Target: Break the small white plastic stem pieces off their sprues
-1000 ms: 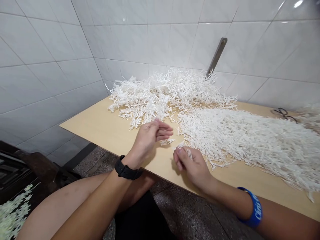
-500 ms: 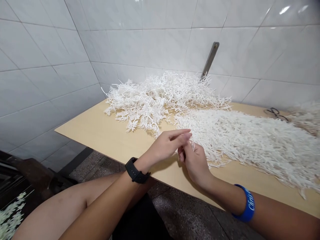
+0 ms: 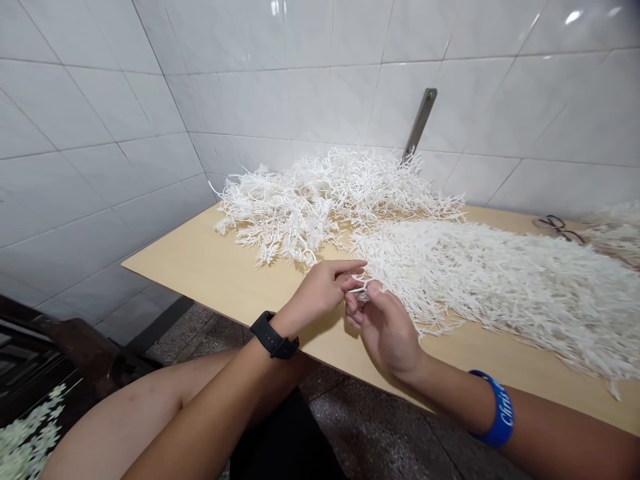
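Note:
A small white branched plastic sprig (image 3: 361,287) shows between my two hands, above the table's near side. My right hand (image 3: 393,330) pinches it between thumb and fingers, with the other fingers curled below. At the sprig's left side, my left hand (image 3: 323,291) has its thumb and fingers closed on it, the index finger stretched out above. Just beyond the hands lies a broad flat layer of white sprigs (image 3: 490,273). Behind and to the left rises a looser, tangled heap of white branched pieces (image 3: 320,193).
The tan tabletop (image 3: 200,257) stands against white tiled walls. A metal bar (image 3: 420,123) leans at the wall behind the heap. Dark-framed glasses (image 3: 559,227) lie at the back right. Pale green-white flowers (image 3: 33,430) are low at the left, near a dark wooden piece of furniture.
My hands have moved slightly apart and the right hand has turned, so the sprig between them now shows clearly. The view has shifted a little.

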### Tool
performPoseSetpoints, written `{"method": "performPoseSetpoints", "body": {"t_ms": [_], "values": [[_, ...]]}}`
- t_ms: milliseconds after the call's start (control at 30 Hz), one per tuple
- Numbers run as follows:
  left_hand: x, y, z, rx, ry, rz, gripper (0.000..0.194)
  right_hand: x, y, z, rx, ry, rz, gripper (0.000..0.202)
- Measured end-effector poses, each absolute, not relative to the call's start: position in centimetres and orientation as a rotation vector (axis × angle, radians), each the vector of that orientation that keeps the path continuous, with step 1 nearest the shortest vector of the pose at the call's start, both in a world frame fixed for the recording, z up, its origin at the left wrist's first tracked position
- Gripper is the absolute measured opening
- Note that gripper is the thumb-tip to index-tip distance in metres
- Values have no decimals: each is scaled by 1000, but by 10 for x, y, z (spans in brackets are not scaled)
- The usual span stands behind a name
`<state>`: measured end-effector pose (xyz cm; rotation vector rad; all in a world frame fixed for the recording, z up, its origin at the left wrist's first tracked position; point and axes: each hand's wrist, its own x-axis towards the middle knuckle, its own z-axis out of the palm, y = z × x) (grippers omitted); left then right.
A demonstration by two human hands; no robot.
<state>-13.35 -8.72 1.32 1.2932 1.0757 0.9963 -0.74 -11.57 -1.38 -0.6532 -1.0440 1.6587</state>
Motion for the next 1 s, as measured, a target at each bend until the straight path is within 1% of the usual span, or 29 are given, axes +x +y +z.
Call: {"method": "performPoseSetpoints", "body": {"t_ms": [67,100,233,300,467,600,700,867,1000], "values": [[-131,-94,11,1256,1060,998,36,-8,-114,-11,-627,-983,1699,27],[-132,-98,11,1263,1087,1060,33,-9,-113,-10,-616,-958,1718,27],[-134,-126,7,1397,1373,1526,22,-10,-110,-8,-566,-872,1811,32],[-132,-141,2,1447,1500,1635,18,-10,-110,-9,-552,-882,1833,35],[-123,-158,-9,1387,1408,1488,23,-10,-117,-14,-544,-1042,1875,38],[-129,-156,-5,1270,1333,1479,17,-7,-119,-16,-541,-1122,1815,31],[-145,-158,2,1451,1324,1378,16,-4,-115,-16,-656,-1197,1739,24],[-166,-163,9,1764,1380,1254,14,-2,-111,-15,-756,-1494,1461,13],[-167,-164,8,1810,1413,1237,14,-5,-113,-13,-829,-1550,1422,11]]}}
